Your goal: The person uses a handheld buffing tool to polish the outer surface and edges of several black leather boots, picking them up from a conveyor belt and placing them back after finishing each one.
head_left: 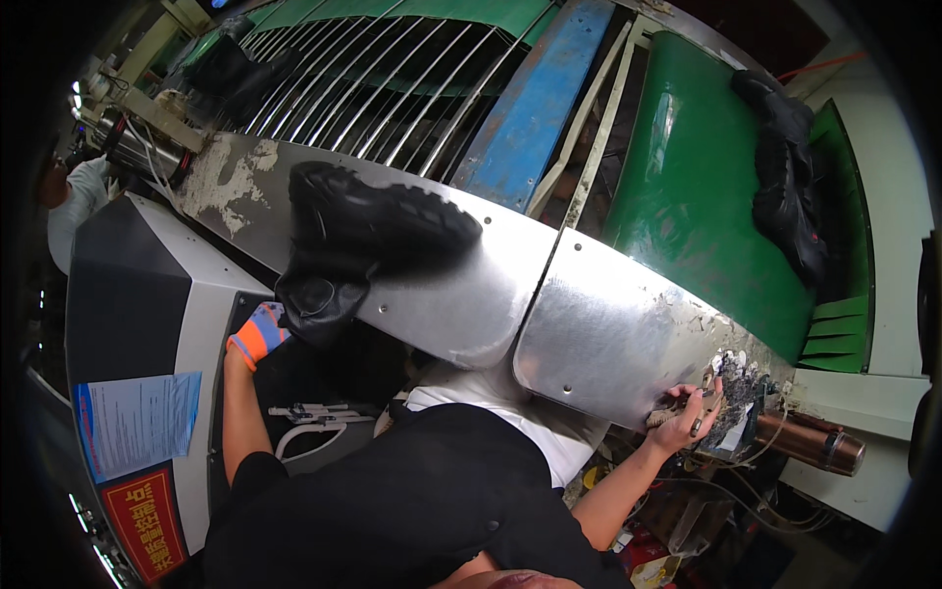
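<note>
Touching or just beside shaft of black boot (392, 216) with orange-and-blue gloved left hand (258, 337); can't tell grip, with fingertips partly hidden. Lying on its side on metal table (451, 319), toe to the right, treaded sole toward metal rollers (392, 88), shaft out past near edge. With bare right hand (684, 417), curled around small slim object (698, 426), kind unclear, next to dark and white scraps (728, 388) on table. Beyond table: blue beam (535, 108), then green belt (687, 177) with more black footwear (785, 187) along far right side.
</note>
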Motion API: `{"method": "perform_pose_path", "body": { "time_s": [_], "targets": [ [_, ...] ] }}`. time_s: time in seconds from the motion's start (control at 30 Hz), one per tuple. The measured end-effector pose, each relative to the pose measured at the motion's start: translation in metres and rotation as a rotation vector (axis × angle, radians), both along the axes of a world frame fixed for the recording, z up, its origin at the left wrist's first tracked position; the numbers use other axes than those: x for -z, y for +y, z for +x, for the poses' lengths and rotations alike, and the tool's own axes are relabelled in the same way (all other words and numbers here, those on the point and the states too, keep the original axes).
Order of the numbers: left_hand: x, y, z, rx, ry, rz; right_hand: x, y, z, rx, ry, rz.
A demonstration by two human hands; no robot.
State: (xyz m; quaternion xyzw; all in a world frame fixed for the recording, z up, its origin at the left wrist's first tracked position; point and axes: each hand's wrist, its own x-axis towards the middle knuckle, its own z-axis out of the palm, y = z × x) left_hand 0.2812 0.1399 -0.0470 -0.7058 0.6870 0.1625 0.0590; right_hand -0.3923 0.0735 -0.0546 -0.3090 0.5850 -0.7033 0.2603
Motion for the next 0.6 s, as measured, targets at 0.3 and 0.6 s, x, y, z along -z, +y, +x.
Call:
{"method": "perform_pose_path", "body": {
  "time_s": [0.3, 0.6],
  "targets": [
    [-0.175, -0.097, -0.178, 0.322, -0.057, -0.62, 0.001, 0.0, 0.004, -0.051, 0.006, -0.048],
    [-0.101, -0.174, -0.24, 0.725, 0.027, -0.432, 0.007, 0.005, 0.008, -0.066, 0.022, -0.094]
  ]
}}
